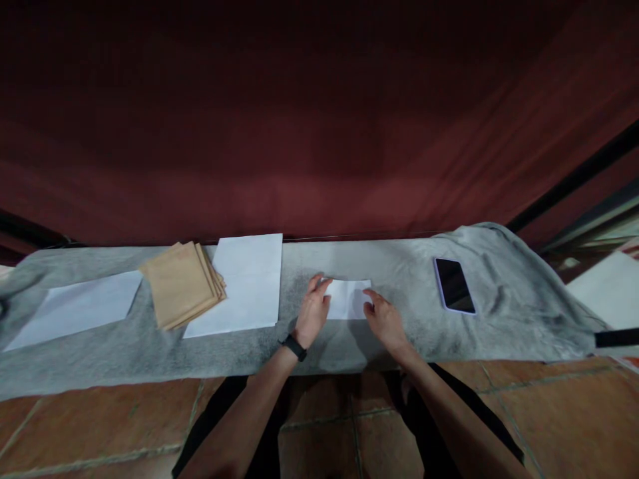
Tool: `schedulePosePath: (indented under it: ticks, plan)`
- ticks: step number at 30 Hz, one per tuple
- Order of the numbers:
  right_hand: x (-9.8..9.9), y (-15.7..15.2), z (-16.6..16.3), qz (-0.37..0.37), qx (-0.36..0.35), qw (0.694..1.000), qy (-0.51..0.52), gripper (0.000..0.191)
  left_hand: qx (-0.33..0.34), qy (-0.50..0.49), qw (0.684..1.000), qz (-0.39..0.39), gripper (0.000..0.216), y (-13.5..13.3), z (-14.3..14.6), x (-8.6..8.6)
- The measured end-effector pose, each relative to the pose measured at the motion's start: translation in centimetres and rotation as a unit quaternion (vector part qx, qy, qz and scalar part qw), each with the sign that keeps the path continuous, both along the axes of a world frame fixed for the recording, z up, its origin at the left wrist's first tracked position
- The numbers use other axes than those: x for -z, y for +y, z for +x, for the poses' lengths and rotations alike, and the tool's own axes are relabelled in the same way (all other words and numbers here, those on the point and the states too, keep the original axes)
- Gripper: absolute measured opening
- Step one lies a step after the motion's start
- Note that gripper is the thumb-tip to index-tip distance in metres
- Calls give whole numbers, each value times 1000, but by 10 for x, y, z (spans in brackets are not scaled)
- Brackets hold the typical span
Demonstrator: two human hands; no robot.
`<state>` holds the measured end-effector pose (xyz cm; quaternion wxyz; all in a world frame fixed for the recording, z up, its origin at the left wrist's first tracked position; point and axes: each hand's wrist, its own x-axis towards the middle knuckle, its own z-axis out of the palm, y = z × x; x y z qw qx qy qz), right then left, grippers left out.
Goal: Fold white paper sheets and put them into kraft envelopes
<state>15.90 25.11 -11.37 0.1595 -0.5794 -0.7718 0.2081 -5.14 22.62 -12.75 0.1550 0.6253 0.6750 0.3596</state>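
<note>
A small folded sheet of white paper (348, 301) lies in front of me on the grey cloth, with a crease running down its middle. My left hand (313, 311) grips its left edge, thumb and fingers curled in at the upper left corner. At the opposite edge, my right hand (385, 320) has its thumb and index finger on the paper, the other fingers bent under. Whether the paper has more than one layer I cannot tell. A black watch (294, 347) is on my left wrist.
Larger white sheets (252, 279) lie left of my hands, partly under a stack of brown paper envelopes (180, 286). Another white sheet (80, 307) is farther left. A phone (454, 286) rests to the right. Behind the cloth-covered surface (399, 259) hangs dark red fabric (319, 133).
</note>
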Motion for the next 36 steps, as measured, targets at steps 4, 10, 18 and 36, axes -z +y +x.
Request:
schedulePosePath:
  ticks: [4, 10, 18, 36]
  plan:
    - [-1, 1, 2, 3, -13, 1000, 1, 41, -13, 6, 1000, -5, 50, -3, 2, 0]
    - [4, 2, 3, 21, -14, 1000, -1, 40, -6, 66, 997, -26, 48, -9, 8, -9]
    - [4, -6, 4, 146, -25, 987, -65, 34, 44, 255, 966, -11, 43, -28, 40, -10]
    - [36, -21, -17, 206, -130, 962, -123, 55, 44, 295, 954, -32, 59, -39, 47, 8]
